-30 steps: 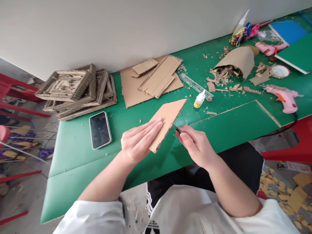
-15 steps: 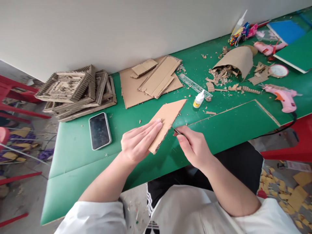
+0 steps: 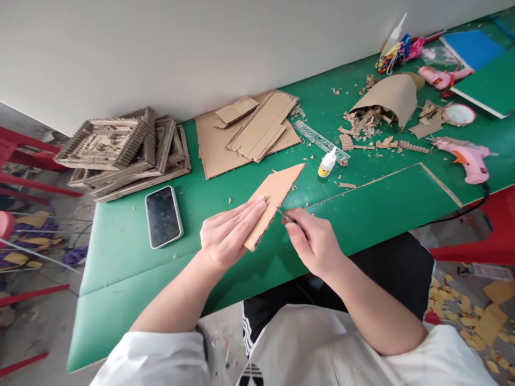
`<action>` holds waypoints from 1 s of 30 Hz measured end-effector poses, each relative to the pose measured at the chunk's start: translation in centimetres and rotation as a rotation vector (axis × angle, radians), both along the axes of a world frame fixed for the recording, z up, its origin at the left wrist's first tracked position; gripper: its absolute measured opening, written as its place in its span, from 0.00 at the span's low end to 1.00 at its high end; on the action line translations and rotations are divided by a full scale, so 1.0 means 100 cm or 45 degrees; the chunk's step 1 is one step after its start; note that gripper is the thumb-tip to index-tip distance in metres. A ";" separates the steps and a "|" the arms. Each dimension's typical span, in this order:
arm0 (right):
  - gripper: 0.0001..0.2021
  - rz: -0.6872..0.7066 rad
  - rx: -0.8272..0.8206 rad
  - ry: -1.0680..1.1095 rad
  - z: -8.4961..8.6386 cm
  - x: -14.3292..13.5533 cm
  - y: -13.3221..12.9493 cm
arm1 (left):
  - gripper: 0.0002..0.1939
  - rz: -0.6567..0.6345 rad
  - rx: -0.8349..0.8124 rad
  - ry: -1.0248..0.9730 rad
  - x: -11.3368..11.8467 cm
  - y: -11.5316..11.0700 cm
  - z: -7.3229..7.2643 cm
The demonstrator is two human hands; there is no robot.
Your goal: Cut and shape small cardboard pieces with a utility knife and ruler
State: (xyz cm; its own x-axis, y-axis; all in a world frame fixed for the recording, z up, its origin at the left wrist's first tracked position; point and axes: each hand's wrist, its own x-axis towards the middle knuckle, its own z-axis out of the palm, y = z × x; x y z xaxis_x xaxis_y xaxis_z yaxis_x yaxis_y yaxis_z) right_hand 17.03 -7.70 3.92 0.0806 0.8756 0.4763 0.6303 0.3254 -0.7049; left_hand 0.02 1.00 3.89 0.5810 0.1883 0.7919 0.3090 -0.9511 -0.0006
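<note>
A tan cardboard piece (image 3: 277,188) with a ragged right edge lies slanted near the front of the green table. My left hand (image 3: 229,230) holds it, fingers laid together on top and the thumb hidden. My right hand (image 3: 314,238) is closed around a thin dark tool (image 3: 286,217), mostly hidden in the fist. The tool's narrow tip meets the ragged edge of the cardboard, just right of my left fingertips. A small white glue bottle (image 3: 327,162) stands behind my right hand.
Stacked corrugated frames (image 3: 116,142) and a phone (image 3: 163,216) are at the left. Cardboard sheets (image 3: 217,147) and a clear ruler (image 3: 317,140) lie behind my hands. Cardboard scraps (image 3: 368,122), a pink glue gun (image 3: 466,158) and a tape roll (image 3: 459,114) lie to the right.
My right hand has shifted slightly left, with the tool tip now at the cardboard's edge. A small sliver now shows beside the cardboard's right edge. My left hand is almost unmoved.
</note>
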 end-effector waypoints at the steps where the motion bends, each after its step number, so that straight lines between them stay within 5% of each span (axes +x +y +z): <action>1: 0.13 0.004 -0.009 0.004 0.001 0.000 0.000 | 0.22 0.006 -0.004 0.003 0.000 0.000 0.000; 8: 0.13 -0.002 -0.036 0.043 0.009 0.006 -0.004 | 0.21 -0.020 -0.026 -0.039 0.002 0.001 0.005; 30: 0.12 -0.036 -0.067 0.004 -0.001 -0.001 0.002 | 0.19 0.054 -0.027 -0.009 0.000 0.002 0.010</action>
State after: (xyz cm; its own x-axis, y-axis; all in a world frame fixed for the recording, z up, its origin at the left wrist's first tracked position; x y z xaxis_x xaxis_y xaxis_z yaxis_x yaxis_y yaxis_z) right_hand 16.89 -7.48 3.82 0.1066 0.8967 0.4296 0.6366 0.2704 -0.7223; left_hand 0.07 1.21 4.84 0.5663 0.2296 0.7916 0.3492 -0.9368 0.0219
